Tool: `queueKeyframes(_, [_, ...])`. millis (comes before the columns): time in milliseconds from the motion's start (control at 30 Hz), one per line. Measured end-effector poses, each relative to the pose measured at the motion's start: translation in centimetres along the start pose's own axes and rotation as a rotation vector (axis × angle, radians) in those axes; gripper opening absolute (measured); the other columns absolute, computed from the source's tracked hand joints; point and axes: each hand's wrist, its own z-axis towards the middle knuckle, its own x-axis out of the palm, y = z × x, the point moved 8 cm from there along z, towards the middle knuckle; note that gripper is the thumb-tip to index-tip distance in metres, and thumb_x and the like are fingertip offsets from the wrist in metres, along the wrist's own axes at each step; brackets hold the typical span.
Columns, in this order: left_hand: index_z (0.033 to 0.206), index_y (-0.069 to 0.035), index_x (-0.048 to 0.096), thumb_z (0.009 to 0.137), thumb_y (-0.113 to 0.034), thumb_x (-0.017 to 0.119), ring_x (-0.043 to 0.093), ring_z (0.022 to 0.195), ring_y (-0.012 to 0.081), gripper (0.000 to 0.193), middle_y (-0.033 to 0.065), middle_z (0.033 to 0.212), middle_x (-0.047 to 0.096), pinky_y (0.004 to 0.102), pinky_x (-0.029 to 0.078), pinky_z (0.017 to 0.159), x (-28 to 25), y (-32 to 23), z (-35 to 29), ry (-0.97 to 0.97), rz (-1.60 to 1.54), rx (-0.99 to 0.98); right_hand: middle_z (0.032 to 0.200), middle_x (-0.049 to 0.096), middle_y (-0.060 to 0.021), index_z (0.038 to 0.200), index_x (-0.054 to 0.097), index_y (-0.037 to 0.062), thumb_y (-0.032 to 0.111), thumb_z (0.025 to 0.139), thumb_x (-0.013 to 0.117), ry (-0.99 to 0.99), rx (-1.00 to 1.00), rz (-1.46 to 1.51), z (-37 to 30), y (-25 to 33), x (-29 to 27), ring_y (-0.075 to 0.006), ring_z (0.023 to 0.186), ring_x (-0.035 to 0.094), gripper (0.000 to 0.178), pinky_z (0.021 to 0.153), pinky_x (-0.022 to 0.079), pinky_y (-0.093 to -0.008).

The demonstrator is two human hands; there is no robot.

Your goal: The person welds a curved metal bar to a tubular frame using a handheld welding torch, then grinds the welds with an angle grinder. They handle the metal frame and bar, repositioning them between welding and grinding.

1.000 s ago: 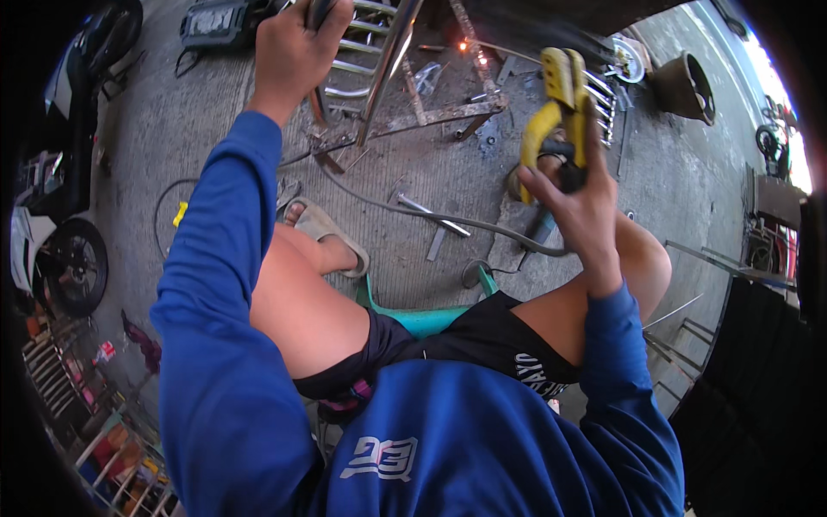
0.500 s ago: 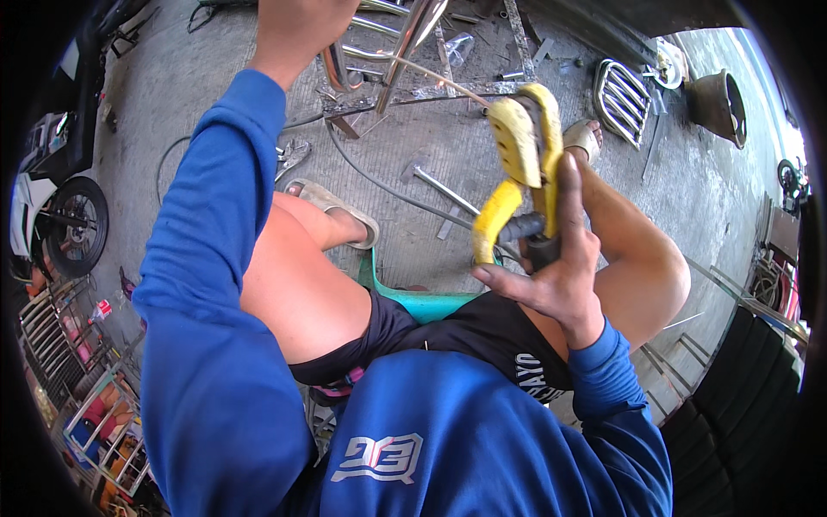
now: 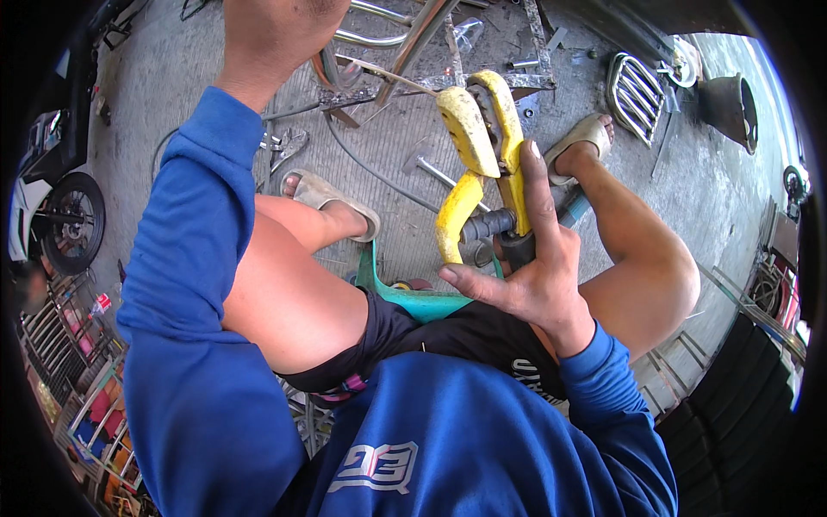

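My right hand (image 3: 543, 276) has the dark handle of a yellow welding electrode holder (image 3: 465, 207) in its grip, index finger stretched up along it and thumb out to the left. Clamped in the holder's jaws, a thin welding rod (image 3: 388, 73) points up and left toward shiny bent metal tubes (image 3: 418, 43). At the upper edge my left hand (image 3: 280, 39) is beside these tubes; its fingers run out of the picture, so whether it grips a tube cannot be seen.
A metal frame (image 3: 457, 52) stands ahead on the concrete floor. Locking pliers (image 3: 289, 148), a cable (image 3: 362, 164) and a metal tube (image 3: 435, 172) lie near my feet. A barred metal piece (image 3: 636, 99) and dark bucket (image 3: 728, 112) are far right; a motorcycle wheel (image 3: 76, 224) is left.
My right hand and the electrode holder have shifted left and slightly up, with the rod's tip closer to the tubes. My left hand has moved left. My right foot shows more fully.
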Motion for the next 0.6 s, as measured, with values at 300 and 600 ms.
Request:
queueKeyframes(300, [0.073,-0.009,0.062,0.099,-0.048,0.071,0.042,0.054,0.0054,0.049,-0.0065,0.057,0.048,0.0302,0.032,0.048,0.3,-0.2,0.1,0.024,-0.049,0.009,0.136,0.064,-0.0291,0.162,0.022,-0.0055,0.037,0.065,0.098,-0.009,-0.032,0.007,0.4,0.2,0.0,-0.0335,0.121,0.068,0.130,0.102,0.054,-0.0393])
queueKeyframes(600, [0.079,-0.010,0.066,0.101,-0.047,0.068,0.051,0.053,0.0090,0.044,-0.0035,0.061,0.057,0.0295,0.041,0.047,1.5,-3.9,1.4,0.250,-0.099,-0.013,0.137,0.065,-0.0269,0.163,0.024,-0.0027,0.034,0.064,0.098,-0.026,-0.063,-0.040,0.8,0.6,0.1,-0.0283,0.114,0.072,0.129,0.093,0.058,-0.0355])
